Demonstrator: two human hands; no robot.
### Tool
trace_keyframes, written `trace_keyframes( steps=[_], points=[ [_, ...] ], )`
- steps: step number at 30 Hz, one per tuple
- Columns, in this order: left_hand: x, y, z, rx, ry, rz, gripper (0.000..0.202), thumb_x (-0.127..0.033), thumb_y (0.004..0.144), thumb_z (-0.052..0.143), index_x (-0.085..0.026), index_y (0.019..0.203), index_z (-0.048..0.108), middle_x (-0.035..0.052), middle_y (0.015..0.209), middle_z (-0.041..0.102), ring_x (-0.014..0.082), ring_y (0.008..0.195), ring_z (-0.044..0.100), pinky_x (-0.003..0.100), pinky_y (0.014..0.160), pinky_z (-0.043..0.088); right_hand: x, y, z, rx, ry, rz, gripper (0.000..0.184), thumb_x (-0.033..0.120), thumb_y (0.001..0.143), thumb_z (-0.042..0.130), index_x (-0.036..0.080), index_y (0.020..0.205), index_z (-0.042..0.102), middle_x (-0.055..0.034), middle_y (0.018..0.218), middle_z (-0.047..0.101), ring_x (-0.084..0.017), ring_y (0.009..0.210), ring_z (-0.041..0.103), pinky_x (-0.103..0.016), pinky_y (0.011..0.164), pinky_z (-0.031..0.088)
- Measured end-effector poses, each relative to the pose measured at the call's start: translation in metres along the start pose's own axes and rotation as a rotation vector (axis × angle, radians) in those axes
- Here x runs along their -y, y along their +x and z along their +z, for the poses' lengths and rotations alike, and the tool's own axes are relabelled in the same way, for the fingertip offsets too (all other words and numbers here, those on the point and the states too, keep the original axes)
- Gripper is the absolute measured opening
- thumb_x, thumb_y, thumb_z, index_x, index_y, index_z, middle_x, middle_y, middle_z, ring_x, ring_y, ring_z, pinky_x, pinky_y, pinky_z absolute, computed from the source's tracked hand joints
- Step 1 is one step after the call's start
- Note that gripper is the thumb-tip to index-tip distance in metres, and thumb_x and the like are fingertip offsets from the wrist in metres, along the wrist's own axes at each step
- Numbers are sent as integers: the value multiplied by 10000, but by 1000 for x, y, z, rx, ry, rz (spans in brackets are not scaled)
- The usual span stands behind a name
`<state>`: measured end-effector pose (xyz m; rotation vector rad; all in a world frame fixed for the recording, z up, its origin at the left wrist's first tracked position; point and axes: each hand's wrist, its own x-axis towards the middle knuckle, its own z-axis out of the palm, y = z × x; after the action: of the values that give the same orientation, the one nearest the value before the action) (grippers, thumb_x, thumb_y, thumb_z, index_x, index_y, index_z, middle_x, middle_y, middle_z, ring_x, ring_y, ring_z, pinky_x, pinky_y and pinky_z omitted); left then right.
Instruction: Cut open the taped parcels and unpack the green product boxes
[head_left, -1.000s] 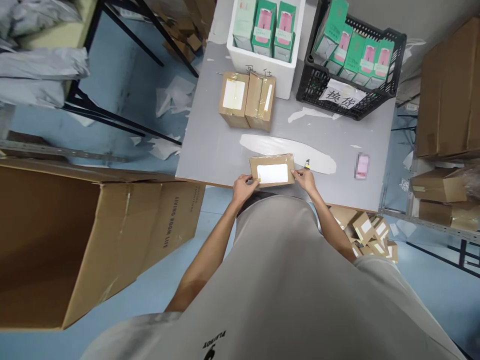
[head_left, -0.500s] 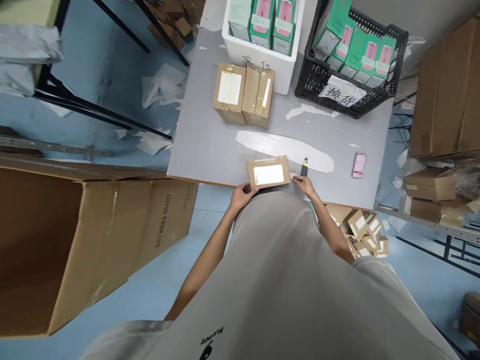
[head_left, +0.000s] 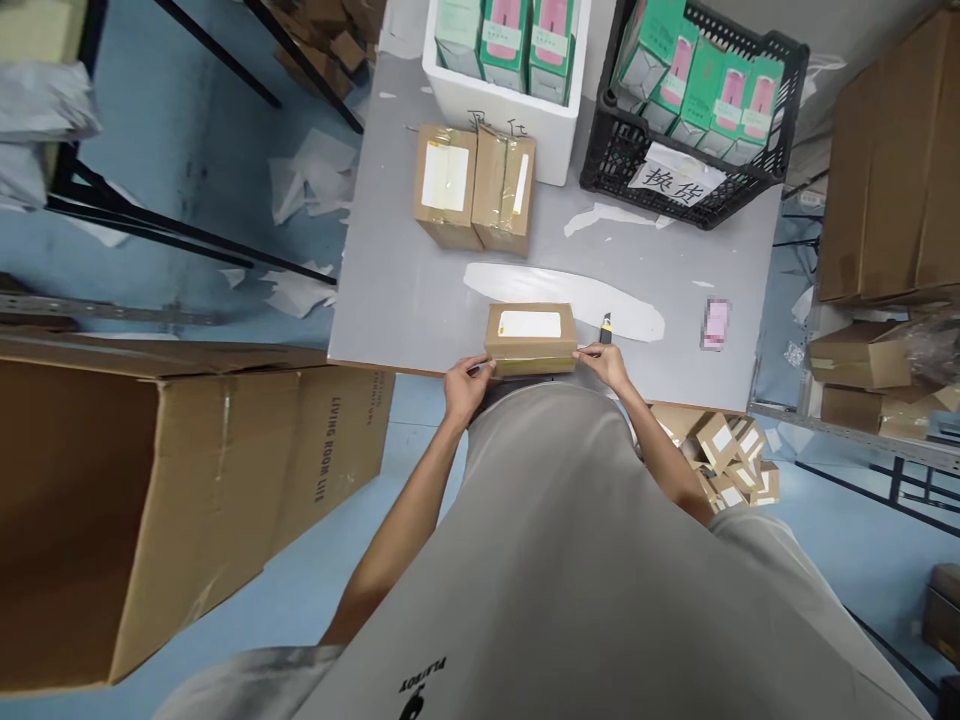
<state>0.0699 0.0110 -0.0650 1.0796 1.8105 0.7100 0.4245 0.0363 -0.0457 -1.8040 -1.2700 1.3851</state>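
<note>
Nearest to us, low on the left, a large open brown cardboard carton (head_left: 150, 500) lay on the blue floor. Low on the right, beside the table's near corner, was a heap of small labelled cardboard boxes (head_left: 739, 462).

At the near edge of the grey table (head_left: 390, 300), our left hand (head_left: 465, 385) had its fingers curled closed on the left near corner of a small brown cardboard box (head_left: 531, 338) with a white label on top. Our right hand (head_left: 606, 362) was pinched, thumb and fingertips together, on the box's right near corner. The box sat flat at the table's near edge, held between both hands.

Just right of the box and just beyond the right hand lay a small black-and-yellow utility knife (head_left: 606, 326); we could not tell whether it touched the fingers. Behind the box stretched a long white paper strip (head_left: 637, 318), and farther right lay a small pink object (head_left: 716, 323), too blurred to name.

Farther off, a pair of taped brown cardboard boxes (head_left: 450, 190) stood touching side by side. Beyond them a white foam box (head_left: 517, 135) held upright green-and-pink cartons (head_left: 506, 40). To its right a black plastic crate (head_left: 611, 160) held more such cartons, with a white handwritten paper sign (head_left: 675, 180) on its near wall.
</note>
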Motion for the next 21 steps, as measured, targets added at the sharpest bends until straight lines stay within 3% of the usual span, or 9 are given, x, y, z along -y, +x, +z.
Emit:
trace_keyframes(
  steps=[3, 8, 13, 17, 21],
  points=[
    [-16, 9, -2, -50, -53, 50, 345, -437, 983, 814, -173, 1180, 916, 145, 1260, 898, 307, 1171, 862, 448, 1120, 707, 11, 1, -1, -41, -20, -1, 363, 585, 883, 929, 227, 829, 936, -86, 969, 924, -310, 939, 847, -380, 879, 658],
    [-25, 14, 4, -27, -49, -49, 280, -398, 920, 836, -175, 1076, 900, 128, 1112, 909, 319, 1066, 870, 474, 1104, 714, 12, -3, 4, -80, -107, 63, 357, 559, 935, 892, 240, 777, 914, -68, 961, 935, -337, 991, 883, -378, 915, 669],
    [-6, 11, 4, 14, -104, -101, 360, -487, 975, 758, -170, 1110, 865, 134, 1166, 908, 328, 1188, 861, 456, 1121, 708, -3, -12, 3, -27, -123, 110, 305, 505, 1004, 846, 249, 889, 965, -34, 1055, 952, -355, 1135, 892, -393, 1032, 684],
    [12, 12, 7, 45, -118, -207, 376, -437, 979, 672, -174, 1183, 846, 159, 1285, 897, 324, 1246, 862, 477, 1143, 704, -17, -17, 2, 50, -159, 132, 157, 378, 917, 937, 273, 1018, 996, -38, 1139, 956, -335, 1105, 889, -397, 1044, 682],
    [14, 11, 14, 172, -72, -177, 523, -309, 780, 792, -172, 1281, 854, 156, 1378, 889, 364, 1283, 850, 528, 1182, 689, -24, -18, 7, 147, -179, 118, 432, 228, 822, 951, 272, 1251, 981, -16, 1194, 936, -245, 963, 851, -337, 983, 665]
  ],
)
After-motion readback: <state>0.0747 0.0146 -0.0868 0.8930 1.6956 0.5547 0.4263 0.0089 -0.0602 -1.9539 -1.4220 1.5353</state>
